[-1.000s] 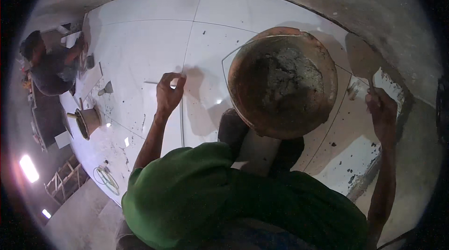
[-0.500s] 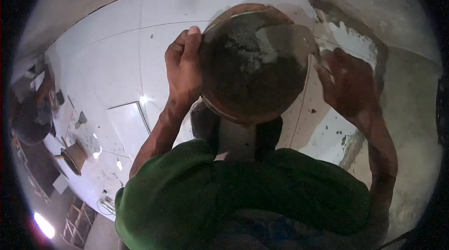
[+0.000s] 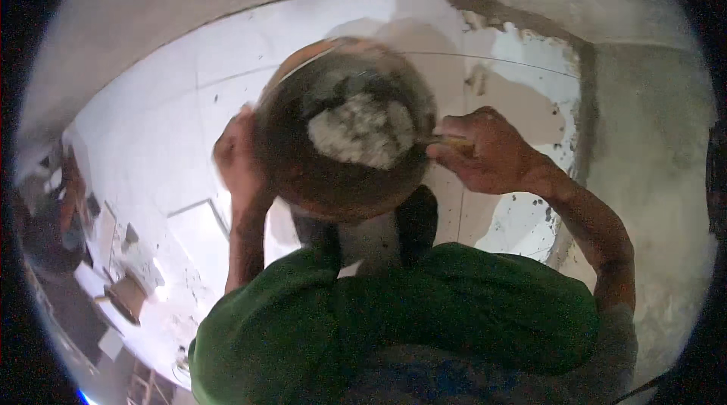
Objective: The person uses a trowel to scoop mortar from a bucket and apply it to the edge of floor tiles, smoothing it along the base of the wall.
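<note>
A round, dark mortar-stained bucket [image 3: 326,197] with an orange-brown outer wall is in front of me, its mouth turned toward me. My left hand [image 3: 244,155] grips its left side, the thumb near the rim. My right hand [image 3: 492,151] is closed around the yellowish handle of a trowel [image 3: 454,140] at the right rim. The trowel's blade reaches into the bucket, but I cannot make out its outline. Lumpy grey-white mortar [image 3: 360,132] lies in the middle of the bucket. Both hands and the bucket are slightly blurred.
White floor tiles [image 3: 178,132] spread below, smeared with mortar at the right. Bare walls stand ahead and to the right [image 3: 644,117]. At the left, a loose tile [image 3: 198,232] lies near another bucket [image 3: 127,295]. A blurred person [image 3: 57,216] is at the far left.
The bucket and both hands have shifted left and slightly nearer in view. The trowel has moved from the upper right rim to the right side. Pale lumpy mortar now shows in the bucket's middle.
</note>
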The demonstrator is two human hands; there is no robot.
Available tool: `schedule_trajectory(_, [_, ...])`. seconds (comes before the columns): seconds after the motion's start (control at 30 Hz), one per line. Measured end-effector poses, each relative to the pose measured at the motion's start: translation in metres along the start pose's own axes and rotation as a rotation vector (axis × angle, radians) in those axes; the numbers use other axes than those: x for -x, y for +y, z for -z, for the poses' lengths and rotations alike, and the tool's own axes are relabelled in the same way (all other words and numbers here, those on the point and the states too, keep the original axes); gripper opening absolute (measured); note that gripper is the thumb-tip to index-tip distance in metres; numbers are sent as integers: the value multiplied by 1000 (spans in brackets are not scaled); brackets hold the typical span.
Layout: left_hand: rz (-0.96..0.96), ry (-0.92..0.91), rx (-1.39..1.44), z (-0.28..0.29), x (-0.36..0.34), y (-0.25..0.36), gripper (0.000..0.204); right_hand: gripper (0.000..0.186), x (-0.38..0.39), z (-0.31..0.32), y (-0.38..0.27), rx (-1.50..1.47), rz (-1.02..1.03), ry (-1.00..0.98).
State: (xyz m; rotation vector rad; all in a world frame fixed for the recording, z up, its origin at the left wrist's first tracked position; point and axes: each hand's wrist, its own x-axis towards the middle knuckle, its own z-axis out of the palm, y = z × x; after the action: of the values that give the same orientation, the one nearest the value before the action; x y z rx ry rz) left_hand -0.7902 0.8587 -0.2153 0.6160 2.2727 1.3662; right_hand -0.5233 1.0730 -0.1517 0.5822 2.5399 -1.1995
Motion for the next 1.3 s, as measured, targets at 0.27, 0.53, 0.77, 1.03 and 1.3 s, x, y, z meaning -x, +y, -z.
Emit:
schedule_trajectory(0.27, [416,150,470,97,-1,-46,55,30,13,44,52,-405,192,-220])
schedule_trajectory(0.53, [391,193,406,138,-7,-91,64,42,-72,86,156,-635,-436,1])
schedule_trajectory(0.77, [399,213,495,137,-13,-102,64,31,-36,43,168,-206,-227,83])
schedule_trajectory(1.03, [431,163,566,139,-12,-105,63,19,-58,21,197,600,-70,401])
schedule_trajectory(1.3, [377,160,502,142,-9,-107,62,38,-46,79,242,953,-87,320])
